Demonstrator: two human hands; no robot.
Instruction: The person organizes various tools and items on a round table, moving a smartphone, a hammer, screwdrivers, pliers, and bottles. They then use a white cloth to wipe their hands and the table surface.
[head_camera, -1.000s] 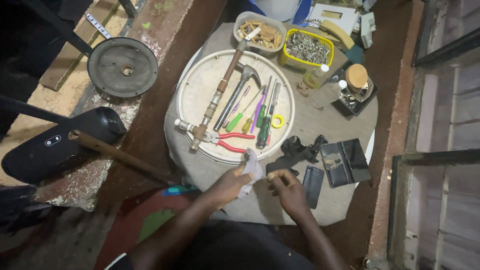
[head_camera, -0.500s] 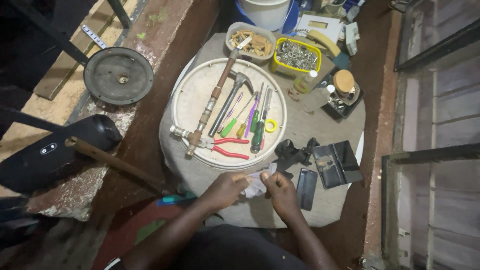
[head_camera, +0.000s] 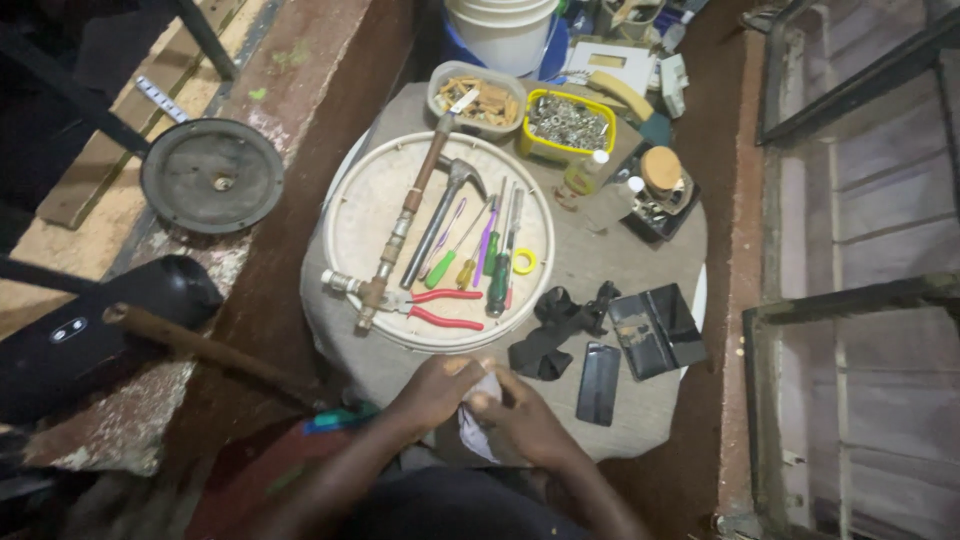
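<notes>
My left hand (head_camera: 440, 390) and my right hand (head_camera: 515, 420) meet at the near edge of a round cloth-covered table (head_camera: 620, 290). Both pinch a small pale cloth or paper piece (head_camera: 478, 425) between them. Just beyond my hands lies a round cream tray (head_camera: 360, 215) with a long pipe fitting (head_camera: 400, 225), a hammer (head_camera: 445, 215), red-handled pliers (head_camera: 440, 308), several screwdrivers (head_camera: 490, 265) and a yellow tape roll (head_camera: 524, 261).
A dark phone (head_camera: 598, 382), a black folded case (head_camera: 655, 328) and a black strap piece (head_camera: 555, 325) lie right of my hands. Tubs of small parts (head_camera: 478, 98) and nuts (head_camera: 567, 122) sit at the far edge. A metal disc (head_camera: 212, 175) and black speaker (head_camera: 90, 325) lie left.
My hands have come closer together over the pale piece and sit lower in view. The camera has shifted, so the table appears slightly higher and more centred.
</notes>
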